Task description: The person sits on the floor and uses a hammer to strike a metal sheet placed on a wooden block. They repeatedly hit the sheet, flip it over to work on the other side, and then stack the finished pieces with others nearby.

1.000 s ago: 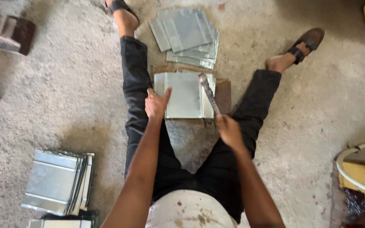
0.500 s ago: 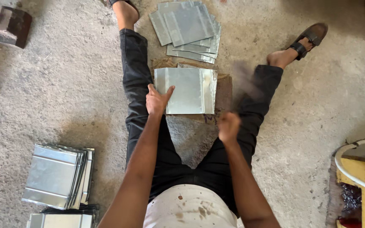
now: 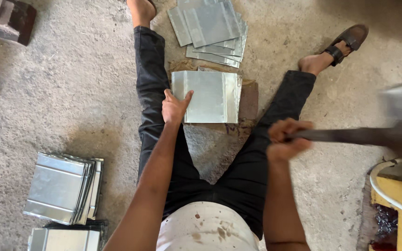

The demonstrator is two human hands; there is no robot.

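I sit on a concrete floor with my legs spread. Between them a shiny rectangular metal sheet lies on a dark block. My left hand presses flat on the sheet's near left corner, fingers spread. My right hand is closed around the handle of a hammer, which is swung out to the right; its head is a grey blur near the frame's right edge.
A fanned pile of flat metal sheets lies beyond the block. Stacks of folded metal pieces sit at the lower left. A brick is at the top left. A yellow and white object stands at the lower right.
The hammer has gone from resting on the sheet's right edge to being drawn back out to the right. My left hand has stayed on the sheet.
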